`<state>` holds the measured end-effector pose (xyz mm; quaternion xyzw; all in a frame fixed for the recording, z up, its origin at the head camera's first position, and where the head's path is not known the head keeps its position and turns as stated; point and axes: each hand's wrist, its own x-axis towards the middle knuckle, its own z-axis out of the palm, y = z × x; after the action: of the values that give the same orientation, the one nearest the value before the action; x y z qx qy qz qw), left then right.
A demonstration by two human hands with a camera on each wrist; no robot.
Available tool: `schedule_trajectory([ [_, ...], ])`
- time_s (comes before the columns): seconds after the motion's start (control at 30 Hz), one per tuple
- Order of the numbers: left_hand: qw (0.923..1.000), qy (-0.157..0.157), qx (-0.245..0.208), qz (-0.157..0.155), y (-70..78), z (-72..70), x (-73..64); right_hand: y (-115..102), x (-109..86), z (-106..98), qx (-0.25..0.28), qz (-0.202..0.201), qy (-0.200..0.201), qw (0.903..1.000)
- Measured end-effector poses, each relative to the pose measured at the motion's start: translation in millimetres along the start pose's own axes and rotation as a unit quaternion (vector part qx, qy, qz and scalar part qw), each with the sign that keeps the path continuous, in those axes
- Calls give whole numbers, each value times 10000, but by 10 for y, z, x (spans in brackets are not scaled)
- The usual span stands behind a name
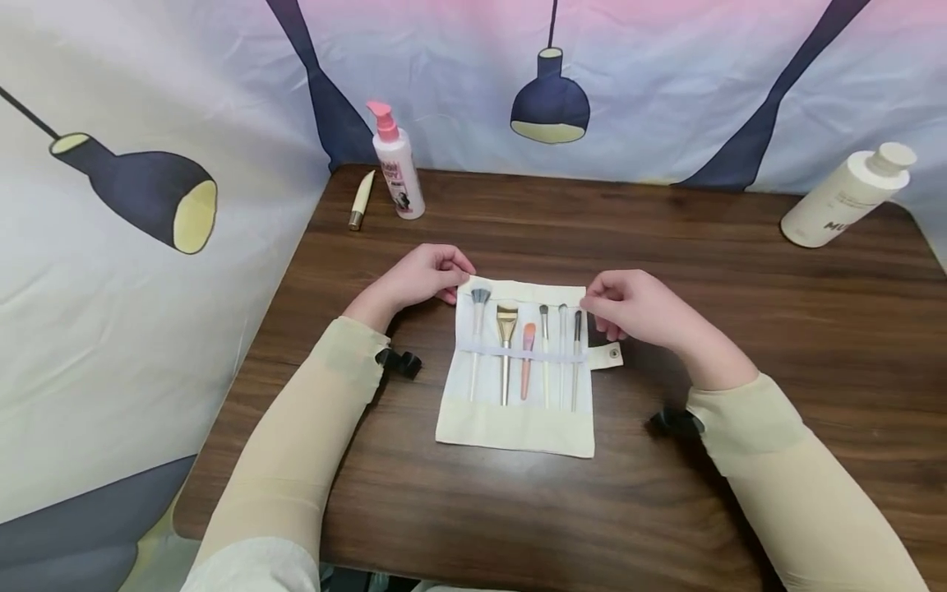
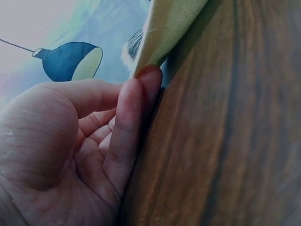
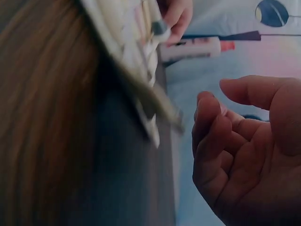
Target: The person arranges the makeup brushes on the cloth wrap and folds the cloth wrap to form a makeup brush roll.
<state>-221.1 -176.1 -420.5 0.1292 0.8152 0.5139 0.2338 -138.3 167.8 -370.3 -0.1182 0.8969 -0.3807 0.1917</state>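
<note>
A cream cloth brush roll [image 1: 514, 429] lies unfolded on the table, several makeup brushes tucked under its elastic band. Among them are a fluffy brush [image 1: 480, 294], a flat gold brush [image 1: 506, 321] and a short pink brush [image 1: 528, 349]. My left hand [image 1: 425, 275] pinches the roll's upper left corner between thumb and fingers; the left wrist view shows that cloth edge [image 2: 176, 28] raised. Beside the upper right corner is my right hand [image 1: 632, 304], fingers loosely curled. In the right wrist view its thumb and fingers [image 3: 211, 122] stand apart with nothing between them.
A strap with a snap [image 1: 608, 356] sticks out from the roll's right side. Toward the back left stand a pink-topped pump bottle [image 1: 399, 173] and a small cream tube [image 1: 362, 200], which lies flat. A white bottle [image 1: 843, 197] stands at the back right of the brown table [image 1: 666, 238].
</note>
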Motion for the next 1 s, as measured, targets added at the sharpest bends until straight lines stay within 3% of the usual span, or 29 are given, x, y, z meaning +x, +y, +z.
schedule_trajectory([
  [0.13,9999,141,33,23,13,-3,-1,154,-76,-39,24,-19,21,10000],
  [0.3,9999,93,42,-100,36,17,-8,290,-145,-24,-235,6,-337,9992],
  [0.57,10000,42,68,-16,64,51,40,343,-230,6,-586,75,-1047,9928],
  [0.73,9999,101,65,80,56,38,18,319,-252,19,-741,-4,-1198,9900],
  [0.83,9998,153,80,104,43,15,-6,303,-229,32,-601,-52,-1269,9901],
  [1.0,9997,-55,214,37,28,17,-27,355,-199,6,-97,31,-1454,9893],
])
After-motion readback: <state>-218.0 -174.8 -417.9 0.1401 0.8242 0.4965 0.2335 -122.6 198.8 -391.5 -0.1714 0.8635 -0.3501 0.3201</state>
